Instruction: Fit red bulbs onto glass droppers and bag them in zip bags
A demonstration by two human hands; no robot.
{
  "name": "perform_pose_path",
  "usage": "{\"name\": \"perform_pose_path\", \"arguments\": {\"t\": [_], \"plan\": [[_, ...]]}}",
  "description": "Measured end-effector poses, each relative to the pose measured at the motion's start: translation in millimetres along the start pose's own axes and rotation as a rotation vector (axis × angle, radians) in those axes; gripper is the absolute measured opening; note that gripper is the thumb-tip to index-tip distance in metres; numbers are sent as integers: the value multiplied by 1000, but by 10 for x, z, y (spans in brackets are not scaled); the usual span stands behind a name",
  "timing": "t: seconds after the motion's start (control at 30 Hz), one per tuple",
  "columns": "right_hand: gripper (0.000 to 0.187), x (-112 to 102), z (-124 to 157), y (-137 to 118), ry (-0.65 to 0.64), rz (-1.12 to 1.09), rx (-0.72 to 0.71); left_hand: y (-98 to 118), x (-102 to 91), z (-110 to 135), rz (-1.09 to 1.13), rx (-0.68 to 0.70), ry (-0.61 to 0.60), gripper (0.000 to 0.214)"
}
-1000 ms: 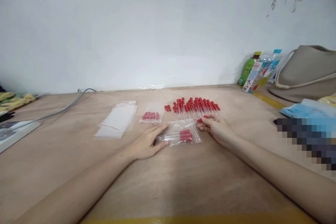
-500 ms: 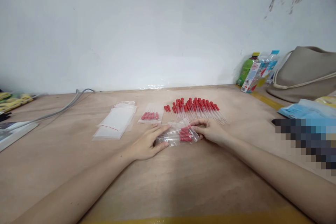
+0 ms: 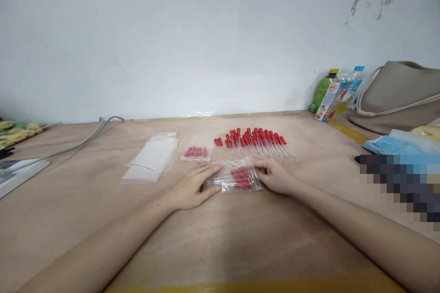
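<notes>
A clear zip bag (image 3: 227, 182) holding several droppers lies flat in front of me, the red bulbs (image 3: 241, 177) toward its right end. My left hand (image 3: 196, 187) holds the bag's left end, thumb and fingers apart along its two edges. At the right end, my right hand (image 3: 273, 175) pinches the bag's opening with thumb and forefinger. Just beyond lies a pile of loose droppers (image 3: 257, 139) with red bulbs and clear stems. Left of the pile is another zip bag (image 3: 197, 142) with red-bulbed droppers inside. Flat zip bags (image 3: 147, 158) are stacked farther left.
Bottles (image 3: 326, 96) and a grey drawstring bag (image 3: 398, 96) stand at the back right by the wall. Blue packaging (image 3: 395, 146) lies at the right edge. A grey cable (image 3: 89, 136) runs across the left side of the table (image 3: 192, 247).
My right hand has moved slightly along the bag's right end, and its fingers have drawn back from over the red bulbs. The bag lies flatter. My left hand stays in place.
</notes>
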State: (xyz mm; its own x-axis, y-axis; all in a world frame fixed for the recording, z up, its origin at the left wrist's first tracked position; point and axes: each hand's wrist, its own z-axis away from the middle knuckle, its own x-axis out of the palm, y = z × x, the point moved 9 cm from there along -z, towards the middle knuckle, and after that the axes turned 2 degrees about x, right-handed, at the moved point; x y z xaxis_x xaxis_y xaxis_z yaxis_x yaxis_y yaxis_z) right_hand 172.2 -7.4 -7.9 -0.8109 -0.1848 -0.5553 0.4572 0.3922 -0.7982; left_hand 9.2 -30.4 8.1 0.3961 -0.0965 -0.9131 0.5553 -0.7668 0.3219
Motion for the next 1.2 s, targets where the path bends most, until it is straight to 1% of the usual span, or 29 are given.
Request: {"name": "perform_pose_path", "arguments": {"t": [0.07,0.1,0.13,0.2,0.23,0.27,0.33,0.4,0.5,0.6,0.67,0.77,0.93,0.97,1.03,1.07,1.1,1.13,1.17,1.2], "plan": [[22,-89,-22,40,23,6,54,-4,9,-4,-7,-7,-11,50],[21,-185,-38,74,75,27,93,-2,16,-5,-7,-4,-19,48],[20,-314,-57,101,153,76,125,2,25,-7,-6,1,-28,47],[16,-607,-99,108,336,254,163,6,39,-7,0,12,-42,45],[15,-729,-133,95,404,359,172,6,41,-7,3,14,-43,44],[13,-821,-180,92,444,456,192,5,41,-6,7,16,-42,44],[14,-923,-309,130,455,586,255,5,35,-6,14,20,-35,44],[19,-949,-446,212,416,662,344,12,26,-6,19,27,-28,44],[27,-924,-601,337,357,709,459,15,24,-5,15,23,-33,44],[25,-913,-679,415,354,714,521,11,29,-4,8,12,-43,45],[21,-917,-705,430,361,704,533,15,25,-5,11,16,-39,44],[18,-933,-718,383,364,683,519,9,23,-8,18,15,-37,44],[26,-945,-633,262,361,607,452,5,28,-7,25,13,-42,45],[26,-940,-589,254,380,564,427,9,27,-6,24,15,-42,44],[25,-923,-465,252,457,405,344,15,23,-5,20,14,-40,44],[30,-909,-384,256,507,289,286,19,20,-5,18,14,-38,44],[39,-881,-303,262,541,174,222,24,15,-5,17,14,-35,44],[49,-833,-228,275,546,76,171,28,10,-6,16,14,-32,44],[59,-781,-156,306,540,-7,151,33,5,-8,17,17,-30,44],[68,-733,-87,361,536,-90,168,37,2,-10,18,19,-28,44]]}}
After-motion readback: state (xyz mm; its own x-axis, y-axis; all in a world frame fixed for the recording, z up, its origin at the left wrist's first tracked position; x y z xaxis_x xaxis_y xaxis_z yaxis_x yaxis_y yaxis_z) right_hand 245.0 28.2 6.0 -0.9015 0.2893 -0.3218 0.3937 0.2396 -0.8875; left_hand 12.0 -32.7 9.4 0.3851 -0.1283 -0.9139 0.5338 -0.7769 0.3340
